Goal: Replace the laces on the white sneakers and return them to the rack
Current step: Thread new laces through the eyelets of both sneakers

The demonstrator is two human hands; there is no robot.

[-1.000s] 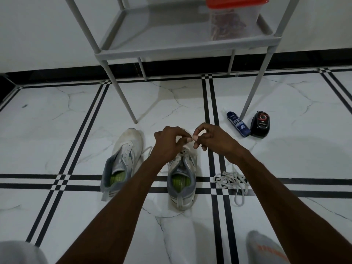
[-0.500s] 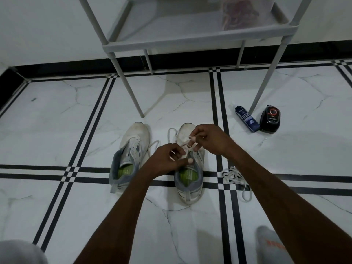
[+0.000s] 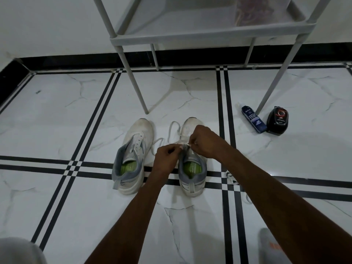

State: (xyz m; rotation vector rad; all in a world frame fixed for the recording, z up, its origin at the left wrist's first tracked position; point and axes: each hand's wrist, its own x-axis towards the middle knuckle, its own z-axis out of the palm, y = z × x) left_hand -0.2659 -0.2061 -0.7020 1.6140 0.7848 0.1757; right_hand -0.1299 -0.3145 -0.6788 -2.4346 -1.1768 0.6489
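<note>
White lace point(image 3: 172, 128): a loose loop lies on the floor beside the toe of the right-hand sneaker, running back to the eyelets where both hands work.
Right-hand sneaker point(image 3: 192, 168): white and grey with a green insole, flat on the floor, toe towards the rack; partly laced at the front.
Left hand point(image 3: 166, 159): fingers curled, pinching the lace at the sneaker's left eyelet row.
Right hand point(image 3: 204, 142): fingers curled, pinching a lace end just over the tongue, close to the left hand.
Change: a second ago both hands were level above the sneaker's toe; now the left hand sits lower and nearer the collar, the right just beyond it, and the lace loop shows beside the toe. The camera has tipped down, so the orange lid seen on the rack has left the view.
Left-hand sneaker point(image 3: 133, 159): same make, beside the first, its eyelets empty.
Spare lace point(image 3: 231, 178): a white bundle on the floor right of the sneakers, mostly hidden by the right forearm.
Rack point(image 3: 209, 33): grey, standing behind the sneakers; on its shelf a clear container point(image 3: 251, 14) holds tangled reddish strands, too blurred to name.
Cleaner bottle point(image 3: 253, 119): blue, lying by the rack's right leg.
Black case point(image 3: 277, 120): just beside the bottle, its contents not visible.
</note>
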